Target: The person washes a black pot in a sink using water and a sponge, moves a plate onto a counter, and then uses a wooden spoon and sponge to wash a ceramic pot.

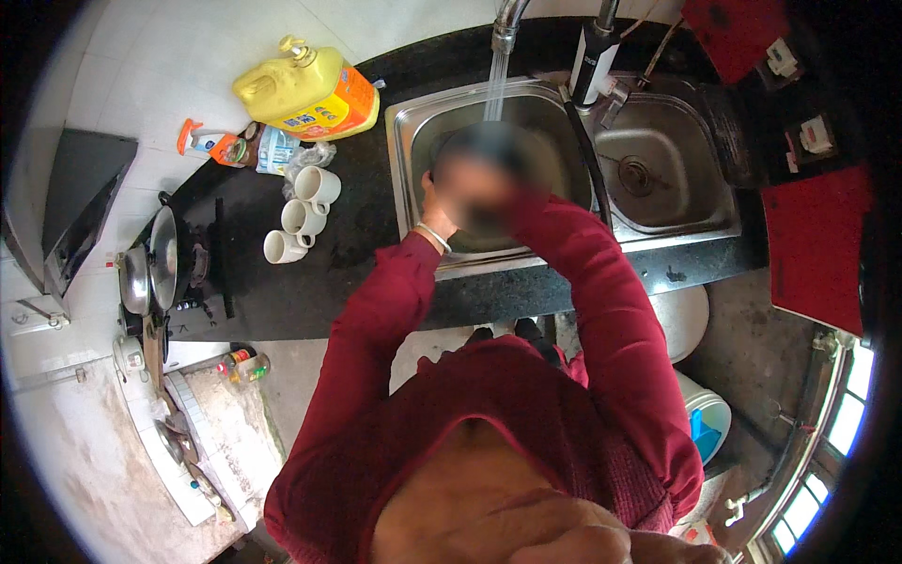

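Note:
Both my arms, in dark red sleeves, reach into the left basin of a steel sink (404, 155). Water (497, 86) runs from the faucet (505, 38) down into this basin. Below the stream lies a blurred dark, rounded thing (489, 141) whose kind I cannot make out. My left hand (438, 205), with a pale bangle at the wrist, is at the near left side of that thing, its fingers mostly lost in the blur. My right hand (507, 193) is smeared too, close to the left one, so its grip is hidden.
Several white mugs (303, 218) stand on the black counter to the left. Behind them are a yellow jug (305, 94) and an orange-topped spray bottle (211, 143). Pans (163, 254) sit farther left. The right basin (658, 179) has a drain; a white bucket (709, 423) stands below.

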`<control>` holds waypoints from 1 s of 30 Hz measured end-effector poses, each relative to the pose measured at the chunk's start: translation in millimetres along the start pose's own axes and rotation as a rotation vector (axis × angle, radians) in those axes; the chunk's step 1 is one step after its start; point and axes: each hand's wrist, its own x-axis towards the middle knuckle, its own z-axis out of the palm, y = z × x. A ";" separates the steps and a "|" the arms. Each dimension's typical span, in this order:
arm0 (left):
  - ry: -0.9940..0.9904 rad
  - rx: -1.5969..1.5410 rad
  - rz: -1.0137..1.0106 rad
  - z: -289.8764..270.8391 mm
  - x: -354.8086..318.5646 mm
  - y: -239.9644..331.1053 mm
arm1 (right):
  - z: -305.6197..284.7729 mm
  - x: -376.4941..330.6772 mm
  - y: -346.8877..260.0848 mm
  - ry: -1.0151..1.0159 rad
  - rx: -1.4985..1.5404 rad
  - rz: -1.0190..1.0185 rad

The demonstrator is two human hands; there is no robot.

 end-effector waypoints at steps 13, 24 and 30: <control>0.148 0.313 0.246 -35.3 97.5 -57.2 | 62.1 -40.1 12.0 -0.457 0.420 0.664; 0.132 0.350 0.431 -53.2 99.9 -42.5 | 28.1 -11.2 -3.7 -0.093 1.498 0.713; 0.136 0.359 0.372 -37.7 81.0 -25.7 | -7.5 -68.5 36.4 -0.177 -0.030 0.051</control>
